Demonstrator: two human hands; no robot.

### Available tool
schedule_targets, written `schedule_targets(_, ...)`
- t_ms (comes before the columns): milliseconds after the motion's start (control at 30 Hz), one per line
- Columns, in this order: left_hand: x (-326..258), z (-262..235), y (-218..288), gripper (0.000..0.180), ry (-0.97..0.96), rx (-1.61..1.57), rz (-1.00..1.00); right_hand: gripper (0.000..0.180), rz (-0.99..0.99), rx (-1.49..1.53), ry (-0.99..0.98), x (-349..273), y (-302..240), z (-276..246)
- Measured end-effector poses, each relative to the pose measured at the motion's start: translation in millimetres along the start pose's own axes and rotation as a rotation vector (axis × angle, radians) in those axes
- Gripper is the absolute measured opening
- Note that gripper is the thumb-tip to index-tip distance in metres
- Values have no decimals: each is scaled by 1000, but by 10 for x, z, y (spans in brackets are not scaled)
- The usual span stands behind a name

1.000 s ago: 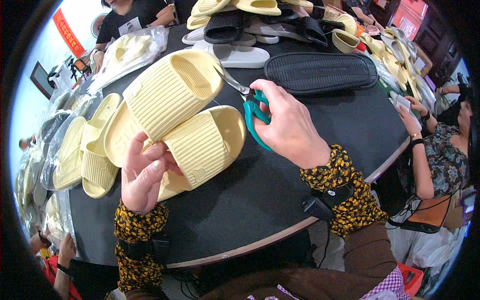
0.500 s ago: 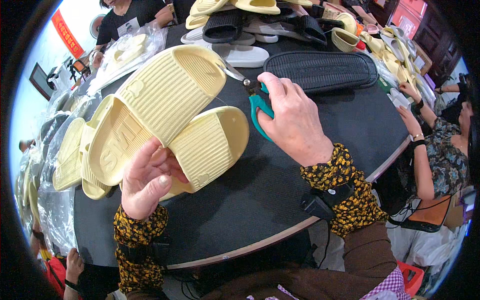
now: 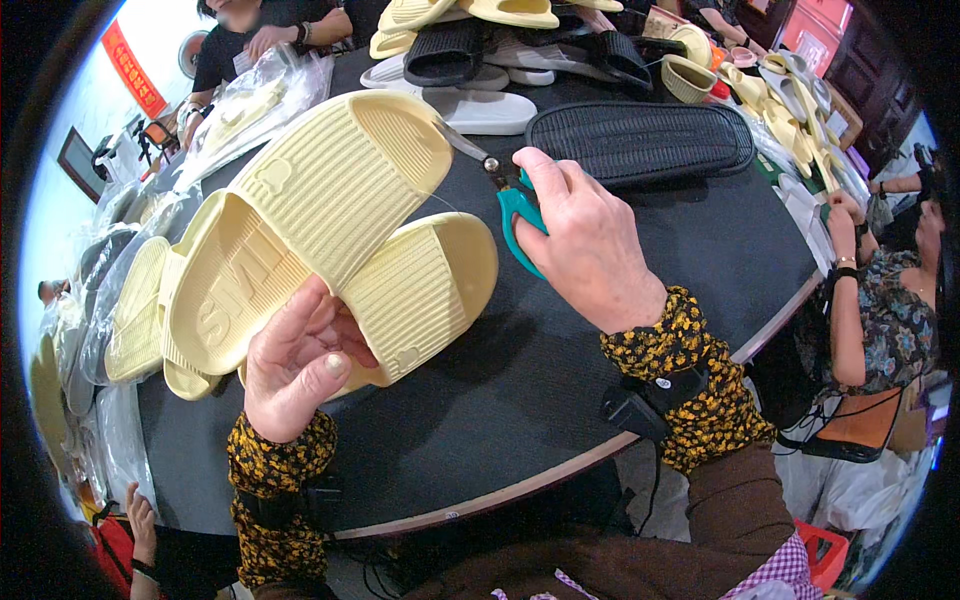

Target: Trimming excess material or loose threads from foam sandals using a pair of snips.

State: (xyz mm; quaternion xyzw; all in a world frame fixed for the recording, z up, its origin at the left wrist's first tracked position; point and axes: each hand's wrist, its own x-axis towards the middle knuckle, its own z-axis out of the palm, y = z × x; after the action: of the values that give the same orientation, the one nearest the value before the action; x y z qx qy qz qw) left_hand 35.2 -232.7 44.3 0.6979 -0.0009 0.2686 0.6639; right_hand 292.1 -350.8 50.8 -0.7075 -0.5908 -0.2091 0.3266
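Dark round table (image 3: 560, 400), seen from above, with slippers heaped along its far edge and bagged pairs down its left edge. Near the middle of the table, a pair of pale yellow slippers (image 3: 330, 230) is held soles up by the left hand (image 3: 300, 365), whose fingers are closed on the heel ends; the upper slipper is laid across the lower one. The long axis of the pair runs from the near left, at the grip, to the far right, where the toe of the upper slipper comes close to the scissors. Teal-handled scissors (image 3: 505, 195) are gripped in the closed right hand (image 3: 590, 250), blades pointing far-left toward that toe; how far the blades are parted cannot be told. The right hand is thus the nearer one to the toe end, the left to the heels. A long black ribbed sole (image 3: 640, 140) lies just beyond the right hand. Clear plastic bags (image 3: 250, 95) holding yellow slippers are seen at the far left edge. A red banner (image 3: 132, 70) hangs on the wall at far left. Another person's arm (image 3: 850, 310) rests at the right edge.
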Motion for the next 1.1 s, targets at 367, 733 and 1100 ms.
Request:
schedule_targets(367,6,-3,-5,63,52,-22,-15,38,20,106,46,20,27,24)
schedule_targets(733,1,-1,15,59,10,7,-31,48,-51,-46,92,48,56,14)
schedule_targets(1100,-3,16,60,60,-23,29,-42,47,-58,-63,141,77,40,-21)
